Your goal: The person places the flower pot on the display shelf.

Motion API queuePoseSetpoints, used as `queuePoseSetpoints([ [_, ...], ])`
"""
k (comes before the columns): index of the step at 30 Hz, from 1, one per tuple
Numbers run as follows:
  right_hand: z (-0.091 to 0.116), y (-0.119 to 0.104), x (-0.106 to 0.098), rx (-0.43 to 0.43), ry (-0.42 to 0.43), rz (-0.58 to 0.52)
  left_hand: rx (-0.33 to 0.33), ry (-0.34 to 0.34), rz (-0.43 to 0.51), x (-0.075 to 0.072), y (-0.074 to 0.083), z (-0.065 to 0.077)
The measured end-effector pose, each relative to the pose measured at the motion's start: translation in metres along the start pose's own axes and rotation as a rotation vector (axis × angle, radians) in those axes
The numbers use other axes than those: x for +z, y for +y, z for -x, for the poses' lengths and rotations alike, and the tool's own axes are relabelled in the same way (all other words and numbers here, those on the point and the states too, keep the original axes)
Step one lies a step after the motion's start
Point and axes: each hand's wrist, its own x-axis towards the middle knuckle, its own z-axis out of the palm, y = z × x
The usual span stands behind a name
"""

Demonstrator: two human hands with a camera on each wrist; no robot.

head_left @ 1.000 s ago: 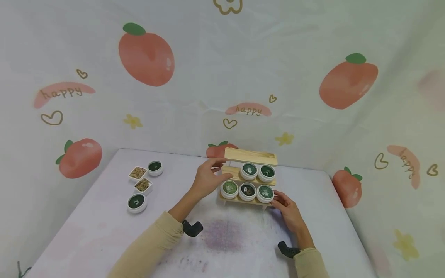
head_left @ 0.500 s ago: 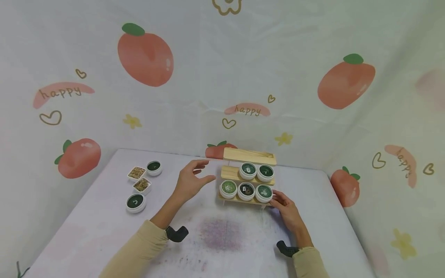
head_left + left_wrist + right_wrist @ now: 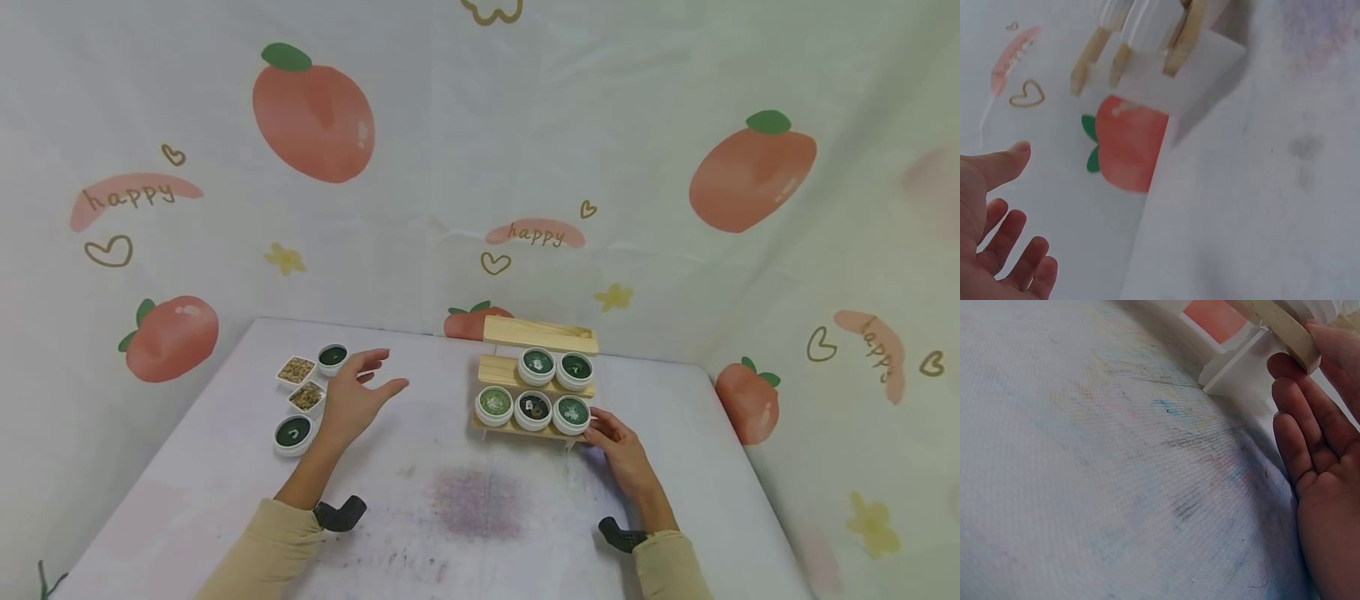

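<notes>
The right hand [image 3: 626, 458] pinches the end of the bottom shelf [image 3: 1291, 337] of the wooden rack [image 3: 536, 335], while the left hand [image 3: 351, 407], thumb and fingers apart and holding nothing, has swung leftward from it, so work seems to be shifting there. Five round pots [image 3: 533, 411] sit on the rack, two above three; beside the left hand are two loose pots [image 3: 294, 434] and two square dishes [image 3: 296, 369].

At 5 o'clock from the centre of the head view is one stand [image 3: 497, 369] with three wooden shelves [image 3: 540, 334], bearing five round cups [image 3: 533, 410]: three low, two middle. At 8 o'clock are two other round cups [image 3: 293, 433] and two square dishes [image 3: 307, 398]. Two hands show: left hand [image 3: 352, 407] at 8, right hand [image 3: 624, 455] between 4 and 5. The backdrop [image 3: 480, 133] has three yellow flowers [image 3: 615, 297].
</notes>
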Motion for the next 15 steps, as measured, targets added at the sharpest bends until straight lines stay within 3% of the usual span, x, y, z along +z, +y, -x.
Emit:
queuePoseSetpoints([
  [10, -0.001, 0.000, 0.000, 0.020, 0.001, 0.017, -0.068, 0.096, -0.088, -0.041, -0.023, 0.010],
  [15, 0.000, -0.001, 0.000, 0.022, 0.005, 0.010, -0.073, 0.091, -0.143, -0.060, -0.032, 0.015],
])
